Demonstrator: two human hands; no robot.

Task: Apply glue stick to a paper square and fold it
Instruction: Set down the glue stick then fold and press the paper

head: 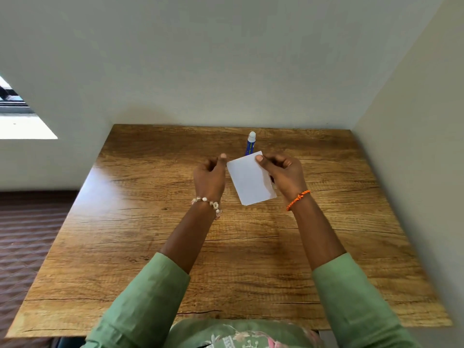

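Observation:
A white paper square point(249, 180) is held up over the wooden table point(150, 247), tilted, with its top right corner pinched by my right hand point(283, 174). My left hand point(210, 175) hovers just left of the paper with its fingers curled and the thumb raised; it does not seem to touch the sheet. A blue glue stick point(250, 144) with a white cap lies on the table just beyond the paper, its lower end hidden behind the sheet.
Pale walls close the table in at the back and on the right. A dark patterned floor point(25, 234) lies past the table's left edge. A window point(15, 109) sits at the far left.

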